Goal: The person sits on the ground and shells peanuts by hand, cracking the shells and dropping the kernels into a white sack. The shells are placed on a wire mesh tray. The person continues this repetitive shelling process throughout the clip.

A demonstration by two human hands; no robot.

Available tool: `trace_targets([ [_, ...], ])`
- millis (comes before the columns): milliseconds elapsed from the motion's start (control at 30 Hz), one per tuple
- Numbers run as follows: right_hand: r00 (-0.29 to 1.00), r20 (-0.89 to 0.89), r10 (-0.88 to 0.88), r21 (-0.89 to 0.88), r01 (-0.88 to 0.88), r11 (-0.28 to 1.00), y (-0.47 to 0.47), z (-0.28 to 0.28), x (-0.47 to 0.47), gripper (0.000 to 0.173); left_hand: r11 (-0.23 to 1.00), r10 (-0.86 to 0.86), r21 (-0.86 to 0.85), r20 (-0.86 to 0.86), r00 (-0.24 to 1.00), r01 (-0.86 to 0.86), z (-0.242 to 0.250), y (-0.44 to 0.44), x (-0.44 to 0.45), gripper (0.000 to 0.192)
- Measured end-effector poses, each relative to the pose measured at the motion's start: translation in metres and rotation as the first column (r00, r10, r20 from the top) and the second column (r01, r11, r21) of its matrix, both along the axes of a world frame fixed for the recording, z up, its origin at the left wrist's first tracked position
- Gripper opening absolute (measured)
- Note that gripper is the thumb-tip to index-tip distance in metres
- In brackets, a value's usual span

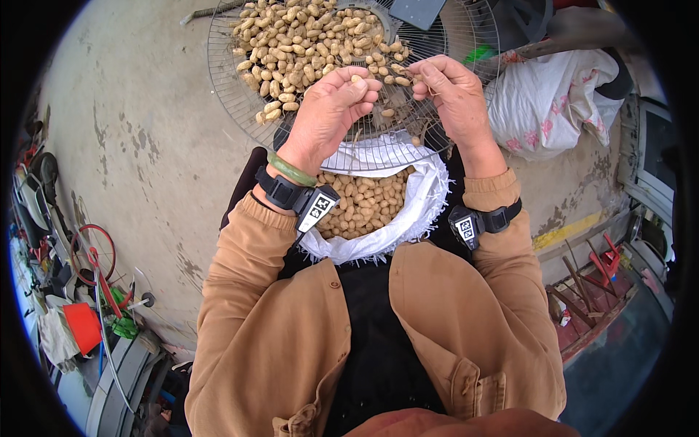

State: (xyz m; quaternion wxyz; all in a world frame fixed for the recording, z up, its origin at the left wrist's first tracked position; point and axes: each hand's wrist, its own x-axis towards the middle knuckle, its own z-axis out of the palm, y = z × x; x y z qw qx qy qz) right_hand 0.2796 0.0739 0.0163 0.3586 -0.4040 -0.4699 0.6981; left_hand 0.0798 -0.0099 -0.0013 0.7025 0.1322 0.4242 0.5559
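A peanut in its shell [356,78] is pinched between the thumb and forefinger of my left hand [341,104]. Across from it, my right hand [457,101] closes its fingertips on a thin dry stem [434,93]; its far end is hard to make out. Both hands are over the near half of a round wire grille [218,82], like a fan guard. Unshelled peanuts [300,43] are heaped on its far left part, with bits of dry stem and dirt [401,104] nearer me. Below the grille's near edge, a white woven sack [426,191] gapes between my legs, holding many peanuts [366,205].
A dark flat device [418,12] lies at the grille's far side. On the right is a white sack with pink flowers [546,109]. A stick [213,11] lies beyond the grille on the concrete floor [136,109]. Clutter at left includes a red bucket [82,328].
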Motion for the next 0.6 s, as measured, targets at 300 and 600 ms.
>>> trace_targets([
  [300,0.966,0.113,0.234,0.101,-0.245,0.964,-0.013,-0.001,-0.011,0.015,0.984,-0.176,0.012,0.088,0.98,0.176,-0.007,-0.003,0.016,0.021],
  [600,0.987,-0.078,0.141,-0.318,-0.158,0.935,-0.011,-0.003,-0.003,0.015,0.969,0.008,0.234,-0.339,0.941,0.076,-0.006,-0.002,0.022,0.011],
])
